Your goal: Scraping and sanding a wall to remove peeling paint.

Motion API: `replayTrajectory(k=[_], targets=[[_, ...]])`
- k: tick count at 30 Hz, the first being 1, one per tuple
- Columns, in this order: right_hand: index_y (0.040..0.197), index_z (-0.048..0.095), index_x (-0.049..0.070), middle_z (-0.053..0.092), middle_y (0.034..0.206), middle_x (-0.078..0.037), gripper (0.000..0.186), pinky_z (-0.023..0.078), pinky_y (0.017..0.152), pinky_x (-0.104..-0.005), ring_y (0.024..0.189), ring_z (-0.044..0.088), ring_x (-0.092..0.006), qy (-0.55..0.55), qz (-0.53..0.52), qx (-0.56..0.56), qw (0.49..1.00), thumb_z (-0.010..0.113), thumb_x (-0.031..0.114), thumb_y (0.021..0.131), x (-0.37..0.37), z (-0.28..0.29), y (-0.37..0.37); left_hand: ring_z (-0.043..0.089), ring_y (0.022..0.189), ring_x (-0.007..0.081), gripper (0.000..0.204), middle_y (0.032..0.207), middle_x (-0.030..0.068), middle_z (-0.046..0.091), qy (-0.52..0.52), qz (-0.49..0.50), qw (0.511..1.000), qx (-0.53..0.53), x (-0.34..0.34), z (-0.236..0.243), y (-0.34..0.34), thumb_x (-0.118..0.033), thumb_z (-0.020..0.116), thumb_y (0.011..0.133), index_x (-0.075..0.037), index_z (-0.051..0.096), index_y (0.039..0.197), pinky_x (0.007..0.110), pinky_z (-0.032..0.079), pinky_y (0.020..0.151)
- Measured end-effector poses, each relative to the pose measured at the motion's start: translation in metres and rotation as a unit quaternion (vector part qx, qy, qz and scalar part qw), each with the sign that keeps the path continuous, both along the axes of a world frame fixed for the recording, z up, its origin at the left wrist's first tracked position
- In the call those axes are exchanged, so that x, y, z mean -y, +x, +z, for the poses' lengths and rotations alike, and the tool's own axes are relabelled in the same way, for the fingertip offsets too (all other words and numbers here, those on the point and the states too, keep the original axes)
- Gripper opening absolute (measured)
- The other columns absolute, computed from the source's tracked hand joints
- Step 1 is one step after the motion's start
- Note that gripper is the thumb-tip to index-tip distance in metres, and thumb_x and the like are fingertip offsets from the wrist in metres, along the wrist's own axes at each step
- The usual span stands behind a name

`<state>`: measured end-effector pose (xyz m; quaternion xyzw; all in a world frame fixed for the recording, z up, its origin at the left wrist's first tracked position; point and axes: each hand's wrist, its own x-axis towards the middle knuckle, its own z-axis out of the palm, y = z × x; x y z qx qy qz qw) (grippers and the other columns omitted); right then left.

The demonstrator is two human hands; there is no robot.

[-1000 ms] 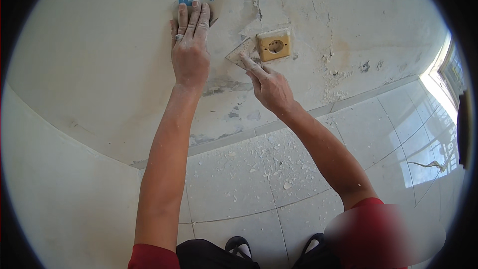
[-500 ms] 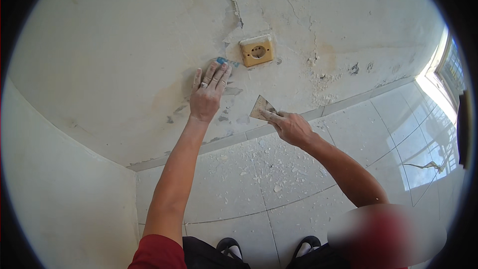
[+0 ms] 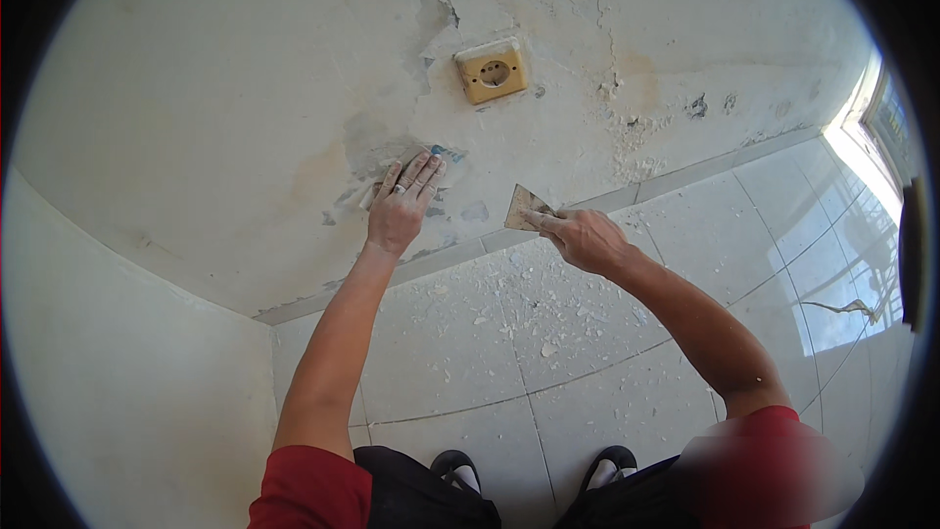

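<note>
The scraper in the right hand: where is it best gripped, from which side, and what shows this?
Probably by its narrow end, coming from the right, as the right hand does: the scraper's flat blade flares leftward to a free edge and tapers toward the fingers, which hide any handle.

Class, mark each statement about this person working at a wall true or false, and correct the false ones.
1. The right hand holds a scraper. True.
2. The wall socket is black. False: it is yellow.
3. The left hand lies over a sheet on the wall. True.
4. The scraper touches the socket. False: they are apart.
5. Flakes lie scattered on the tiled floor. True.
</note>
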<state>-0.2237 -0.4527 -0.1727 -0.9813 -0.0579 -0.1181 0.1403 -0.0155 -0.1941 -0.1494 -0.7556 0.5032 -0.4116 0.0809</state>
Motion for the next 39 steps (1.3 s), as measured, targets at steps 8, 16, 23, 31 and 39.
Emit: replayTrajectory(k=[8,16,23,31,39], targets=[[0.144,0.052,0.026,0.073,0.1,-0.017,0.045,0.054,0.055,-0.0422,0.057,0.065,-0.0305,0.133,-0.003,0.144,0.981,0.056,0.02,0.1,-0.04,0.039,0.032,0.038,0.144,0.028,0.052,0.148,0.0079,0.051,-0.36,-0.016,0.92,0.152,0.04,0.206,0.028,-0.003,0.049,0.093,-0.014,0.052,0.144,0.05,0.027,0.118],[0.155,0.033,0.021,0.038,0.062,0.003,0.05,0.039,0.039,-0.026,0.043,0.038,-0.0072,0.83,-0.116,0.046,0.544,0.044,0.023,0.107,-0.198,0.083,0.075,0.04,0.143,0.0167,0.049,0.149,-0.0041,0.05,-0.03,-0.038,0.996,0.069,-0.021,0.128,0.015,-0.009,0.049,0.096,-0.021,0.053,0.143,0.043,0.029,0.119],[0.158,0.022,0.016,0.033,0.057,0.004,0.053,0.039,0.034,-0.0278,0.039,0.034,-0.0075,0.927,-0.151,0.149,0.308,0.039,0.024,0.108,-0.227,0.15,0.108,0.032,0.147,0.017,0.052,0.148,-0.0113,0.05,-0.139,-0.056,0.964,0.218,-0.058,0.338,0.06,-0.004,0.056,0.095,-0.025,0.053,0.143,0.043,0.027,0.121],[0.155,0.033,0.025,0.038,0.063,0.002,0.048,0.033,0.032,-0.0249,0.04,0.034,-0.0073,0.952,-0.249,0.086,0.153,0.042,0.028,0.107,-0.25,0.244,0.144,0.035,0.145,0.0151,0.047,0.148,-0.0108,0.05,0.098,-0.115,0.981,0.125,-0.016,0.435,0.053,-0.009,0.054,0.098,-0.027,0.053,0.141,0.043,0.022,0.123],[0.155,0.033,0.023,0.034,0.057,0.003,0.049,0.033,0.031,-0.0269,0.038,0.031,-0.0081,0.936,-0.315,0.154,0.035,0.042,0.024,0.107,-0.257,0.285,0.168,0.032,0.147,0.0266,0.041,0.149,0.0034,0.05,0.16,-0.077,0.981,0.072,-0.018,0.442,0.04,-0.008,0.049,0.101,-0.011,0.054,0.141,0.049,0.009,0.123]])
